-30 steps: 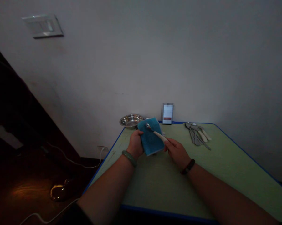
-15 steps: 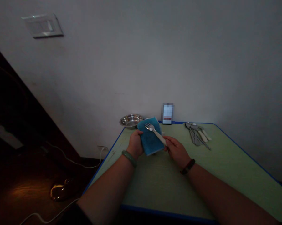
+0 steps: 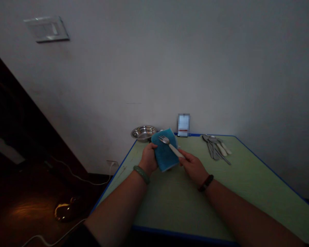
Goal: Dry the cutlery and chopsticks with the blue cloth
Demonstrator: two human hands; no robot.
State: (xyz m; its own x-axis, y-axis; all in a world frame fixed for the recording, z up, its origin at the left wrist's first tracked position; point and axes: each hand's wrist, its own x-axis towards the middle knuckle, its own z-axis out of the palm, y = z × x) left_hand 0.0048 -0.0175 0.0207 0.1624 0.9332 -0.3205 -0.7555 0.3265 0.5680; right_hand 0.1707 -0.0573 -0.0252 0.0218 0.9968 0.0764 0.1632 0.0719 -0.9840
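From where I stand, the person's left hand (image 3: pixel 148 158) is closed around a blue cloth (image 3: pixel 164 151), while the right hand (image 3: pixel 192 168) pinches the white handle of a fork (image 3: pixel 171 148), its metal tines lying against the cloth. Both hands are over a green table (image 3: pixel 185 209) with a blue edge. A pile of spoons and forks (image 3: pixel 216 147) lies near the far right corner, and a steel bowl (image 3: pixel 143 133) sits by the far left corner, near a blurred upright card (image 3: pixel 183 125).
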